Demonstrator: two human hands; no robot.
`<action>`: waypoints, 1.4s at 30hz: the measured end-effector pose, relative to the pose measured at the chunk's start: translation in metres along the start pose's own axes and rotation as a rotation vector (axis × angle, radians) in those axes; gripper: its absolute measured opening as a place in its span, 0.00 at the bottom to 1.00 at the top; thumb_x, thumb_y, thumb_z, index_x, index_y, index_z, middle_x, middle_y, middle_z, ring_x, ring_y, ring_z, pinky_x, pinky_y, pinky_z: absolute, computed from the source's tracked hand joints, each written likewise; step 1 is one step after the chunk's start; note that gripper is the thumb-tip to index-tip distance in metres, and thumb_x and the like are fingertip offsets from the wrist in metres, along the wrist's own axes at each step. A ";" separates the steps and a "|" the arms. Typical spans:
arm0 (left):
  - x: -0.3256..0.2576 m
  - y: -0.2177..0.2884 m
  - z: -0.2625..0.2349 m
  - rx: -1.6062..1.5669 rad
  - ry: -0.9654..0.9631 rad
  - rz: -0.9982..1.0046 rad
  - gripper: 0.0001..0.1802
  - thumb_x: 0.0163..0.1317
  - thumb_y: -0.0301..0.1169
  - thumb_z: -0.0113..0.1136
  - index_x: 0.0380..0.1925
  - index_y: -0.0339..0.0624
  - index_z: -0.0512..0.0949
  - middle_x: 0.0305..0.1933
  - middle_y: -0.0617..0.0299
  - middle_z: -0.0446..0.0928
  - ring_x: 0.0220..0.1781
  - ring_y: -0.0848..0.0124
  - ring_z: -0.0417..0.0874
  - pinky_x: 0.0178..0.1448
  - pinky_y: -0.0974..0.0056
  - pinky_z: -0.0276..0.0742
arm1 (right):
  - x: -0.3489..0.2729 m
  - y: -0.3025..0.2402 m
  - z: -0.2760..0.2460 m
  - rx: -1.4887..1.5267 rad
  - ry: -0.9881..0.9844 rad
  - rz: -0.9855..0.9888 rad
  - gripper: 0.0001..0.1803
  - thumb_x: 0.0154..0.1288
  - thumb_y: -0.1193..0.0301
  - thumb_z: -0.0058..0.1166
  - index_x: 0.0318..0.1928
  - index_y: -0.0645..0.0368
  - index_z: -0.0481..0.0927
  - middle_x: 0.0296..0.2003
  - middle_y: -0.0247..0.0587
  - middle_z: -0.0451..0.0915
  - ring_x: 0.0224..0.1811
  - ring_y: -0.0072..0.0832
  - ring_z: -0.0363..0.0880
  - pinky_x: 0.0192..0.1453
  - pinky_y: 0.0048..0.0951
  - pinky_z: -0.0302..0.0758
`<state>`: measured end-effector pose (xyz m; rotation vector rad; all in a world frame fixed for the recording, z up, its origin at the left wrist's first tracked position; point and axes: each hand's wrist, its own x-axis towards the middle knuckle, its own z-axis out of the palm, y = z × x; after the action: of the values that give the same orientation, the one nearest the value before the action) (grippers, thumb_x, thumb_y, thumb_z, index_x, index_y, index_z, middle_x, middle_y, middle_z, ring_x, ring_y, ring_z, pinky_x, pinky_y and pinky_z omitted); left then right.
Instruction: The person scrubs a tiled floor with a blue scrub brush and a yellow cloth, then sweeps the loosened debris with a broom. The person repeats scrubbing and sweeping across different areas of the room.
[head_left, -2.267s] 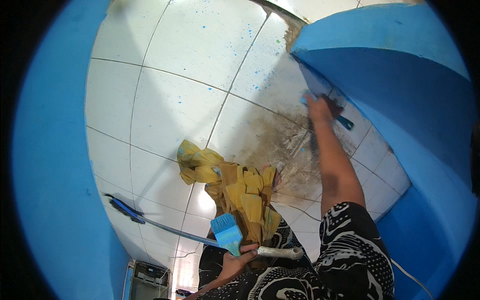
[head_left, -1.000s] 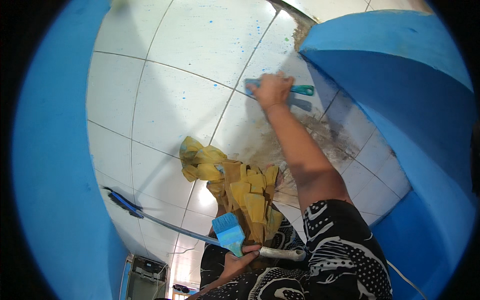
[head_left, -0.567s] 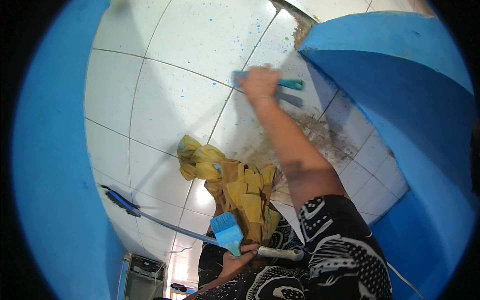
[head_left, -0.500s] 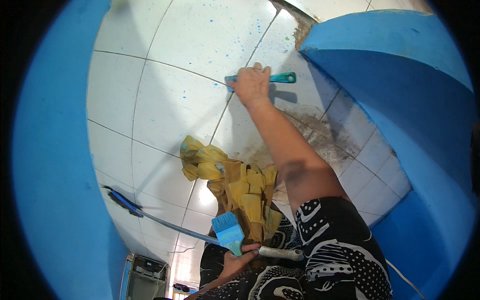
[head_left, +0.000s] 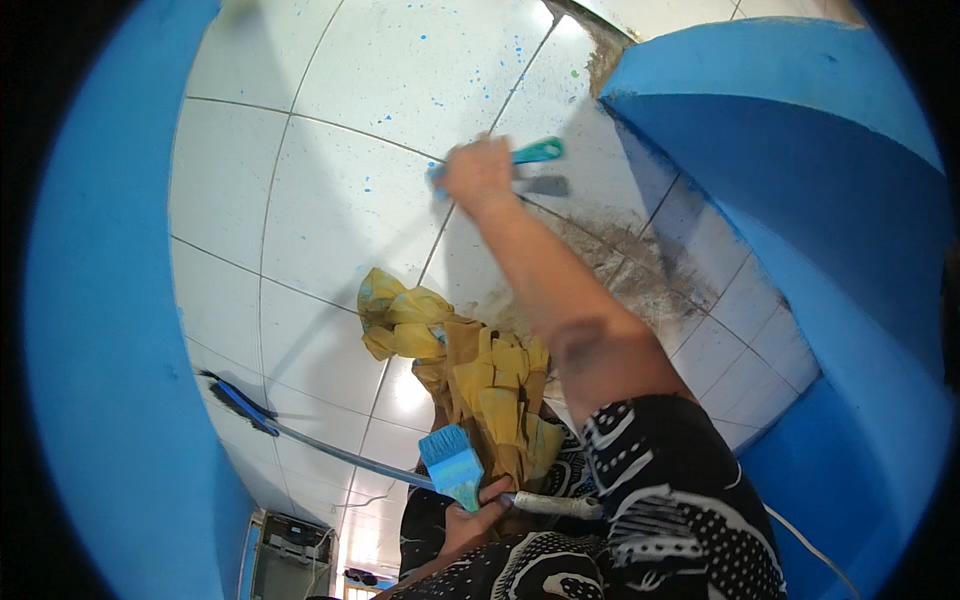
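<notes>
My right hand (head_left: pixel 477 175) reaches forward to the tiled floor (head_left: pixel 350 90), slightly blurred. It is closed around a flat scraper with a green handle (head_left: pixel 540 151); its bluish blade end is mostly under the fingers, at the tile surface. Close to my lap, my left hand (head_left: pixel 472 525) is closed on a wide paintbrush (head_left: pixel 453 465) with blue-stained bristles pointing up. The same hand also grips a long-handled broom (head_left: pixel 350 457), whose pale wrapped end (head_left: pixel 557 506) sticks out to the right. Crumpled yellow-brown cloth (head_left: pixel 490 375) lies just in front of my left hand.
Blue paint specks (head_left: pixel 472 75) dot the white tiles. A dirty grey patch (head_left: pixel 640 260) stains the floor right of my forearm. Blue walls (head_left: pixel 100 300) curve along the left; a blue ledge (head_left: pixel 780 70) stands right. The dark broom head (head_left: pixel 238 402) rests at left.
My right hand has slid the scraper a little left and slightly nearer across the tile. My left hand, paintbrush and broom have barely shifted.
</notes>
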<state>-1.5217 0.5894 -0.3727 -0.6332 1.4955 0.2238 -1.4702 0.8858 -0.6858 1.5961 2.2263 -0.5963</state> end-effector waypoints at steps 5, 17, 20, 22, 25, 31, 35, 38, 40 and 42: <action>0.002 -0.001 -0.005 0.027 0.020 0.087 0.15 0.54 0.17 0.55 0.43 0.26 0.76 0.42 0.52 0.79 0.42 0.68 0.80 0.49 0.68 0.76 | -0.053 0.048 -0.014 0.582 -0.107 0.509 0.37 0.53 0.38 0.48 0.43 0.63 0.78 0.38 0.55 0.79 0.46 0.48 0.77 0.53 0.42 0.71; 0.008 -0.007 -0.005 0.075 0.014 0.094 0.13 0.53 0.17 0.55 0.40 0.27 0.78 0.40 0.52 0.79 0.40 0.68 0.81 0.49 0.69 0.76 | -0.191 0.131 0.083 0.301 0.041 0.884 0.34 0.53 0.40 0.51 0.47 0.56 0.78 0.41 0.52 0.79 0.45 0.47 0.76 0.50 0.44 0.70; -0.001 0.001 0.001 0.108 0.043 0.047 0.12 0.53 0.17 0.56 0.40 0.27 0.78 0.40 0.52 0.80 0.40 0.68 0.80 0.49 0.69 0.76 | -0.160 0.077 0.066 0.273 -0.019 0.545 0.31 0.52 0.41 0.52 0.39 0.57 0.79 0.36 0.51 0.79 0.40 0.47 0.77 0.46 0.45 0.71; -0.001 -0.001 -0.004 0.123 0.030 0.056 0.12 0.54 0.17 0.56 0.40 0.27 0.78 0.40 0.52 0.80 0.40 0.69 0.80 0.49 0.68 0.75 | -0.158 0.075 0.057 0.311 -0.048 0.403 0.29 0.53 0.42 0.52 0.37 0.57 0.78 0.34 0.51 0.79 0.39 0.46 0.77 0.44 0.45 0.72; -0.010 0.005 -0.001 0.102 0.034 0.070 0.12 0.54 0.17 0.55 0.40 0.28 0.78 0.40 0.52 0.80 0.40 0.69 0.80 0.49 0.68 0.75 | -0.212 0.135 0.092 0.282 0.076 0.625 0.28 0.55 0.43 0.51 0.36 0.58 0.79 0.31 0.50 0.80 0.36 0.46 0.78 0.40 0.44 0.72; -0.006 -0.006 -0.002 0.159 -0.007 0.067 0.13 0.53 0.18 0.57 0.40 0.28 0.78 0.40 0.53 0.80 0.40 0.69 0.80 0.48 0.69 0.75 | -0.231 0.116 0.089 0.272 -0.011 0.744 0.28 0.57 0.44 0.49 0.38 0.59 0.79 0.30 0.49 0.80 0.34 0.45 0.79 0.41 0.40 0.73; 0.001 -0.011 -0.005 0.170 -0.032 0.071 0.12 0.53 0.18 0.56 0.39 0.28 0.79 0.38 0.53 0.80 0.39 0.70 0.80 0.47 0.69 0.75 | -0.158 0.013 0.078 0.438 -0.024 0.334 0.26 0.56 0.46 0.52 0.35 0.59 0.78 0.32 0.47 0.79 0.37 0.46 0.77 0.47 0.40 0.69; -0.002 -0.010 -0.017 0.167 -0.019 0.068 0.11 0.54 0.18 0.56 0.39 0.28 0.79 0.38 0.54 0.80 0.38 0.70 0.80 0.46 0.69 0.75 | -0.155 0.000 0.075 0.510 -0.092 0.427 0.26 0.56 0.46 0.53 0.35 0.59 0.78 0.32 0.47 0.79 0.37 0.45 0.77 0.46 0.41 0.70; 0.000 -0.012 -0.024 0.125 -0.009 0.083 0.11 0.54 0.18 0.56 0.38 0.28 0.79 0.38 0.53 0.80 0.38 0.69 0.80 0.45 0.70 0.75 | -0.170 0.034 0.074 0.475 -0.078 0.579 0.27 0.55 0.45 0.53 0.35 0.58 0.78 0.31 0.48 0.80 0.36 0.45 0.78 0.43 0.42 0.71; 0.001 -0.015 -0.028 0.079 -0.022 0.113 0.11 0.54 0.17 0.56 0.39 0.28 0.79 0.38 0.53 0.80 0.38 0.69 0.80 0.46 0.69 0.75 | -0.220 0.097 0.094 0.323 0.074 0.696 0.28 0.53 0.43 0.53 0.35 0.58 0.78 0.31 0.49 0.80 0.34 0.46 0.79 0.40 0.43 0.72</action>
<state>-1.5379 0.5619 -0.3688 -0.4827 1.5133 0.2560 -1.3065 0.6865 -0.6701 2.4087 1.4928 -0.7057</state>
